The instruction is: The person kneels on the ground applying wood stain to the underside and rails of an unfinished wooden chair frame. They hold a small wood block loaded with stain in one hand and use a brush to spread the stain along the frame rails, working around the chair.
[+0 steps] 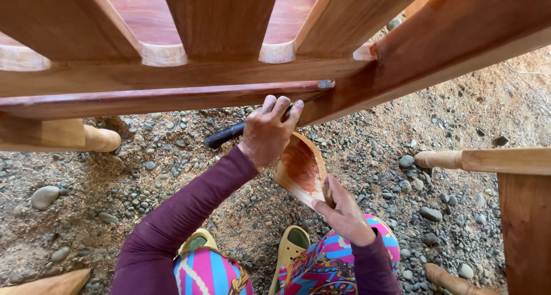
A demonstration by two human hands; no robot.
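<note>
Gripping a black-handled brush (pixel 229 135) against the wooden rail (pixel 160 98) — left hand (pixel 268 131); right hand (pixel 344 214) clasping a stain-filled container (pixel 301 169).

The dark-handled tool (pixel 227 135) disappears under the fingers (pixel 279 108) of the left hand (pixel 267 135), so its working end, beyond the fingertips against the reddish wooden rail (pixel 160 97), cannot be made out. The right hand (pixel 346 213) covers the lower edge of the pale wooden bowl smeared with red-brown stain (pixel 301 167) below those fingers. The upright wooden slats (pixel 221 16) above the fingers are cut off by the top edge.
</note>
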